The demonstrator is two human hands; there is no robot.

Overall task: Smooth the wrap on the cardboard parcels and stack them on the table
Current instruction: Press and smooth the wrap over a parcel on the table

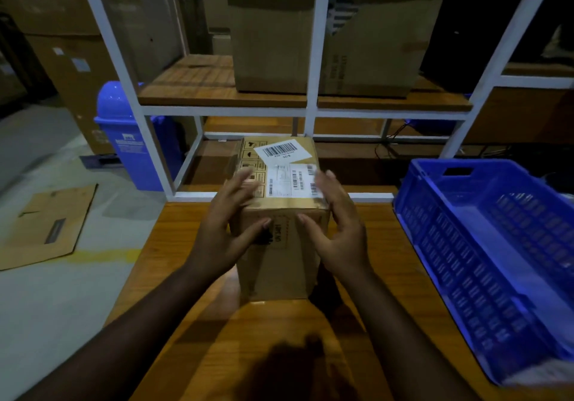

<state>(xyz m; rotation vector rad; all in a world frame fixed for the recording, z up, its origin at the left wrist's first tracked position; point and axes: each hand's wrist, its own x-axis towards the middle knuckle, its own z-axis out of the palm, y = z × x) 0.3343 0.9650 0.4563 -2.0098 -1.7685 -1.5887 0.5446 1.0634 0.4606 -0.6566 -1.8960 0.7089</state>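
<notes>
Cardboard parcel (279, 211) stood upright mid-table (174, 276), labels on top, left hand (223, 230) spread against its left upper edge, right hand (340, 230) spread against its right edge, fingers straight and blurred, firm contact not determinable, blue crate (484, 245) seen at right.

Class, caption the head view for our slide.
Both hands, left and right, flank a labelled cardboard parcel on the table.
</notes>
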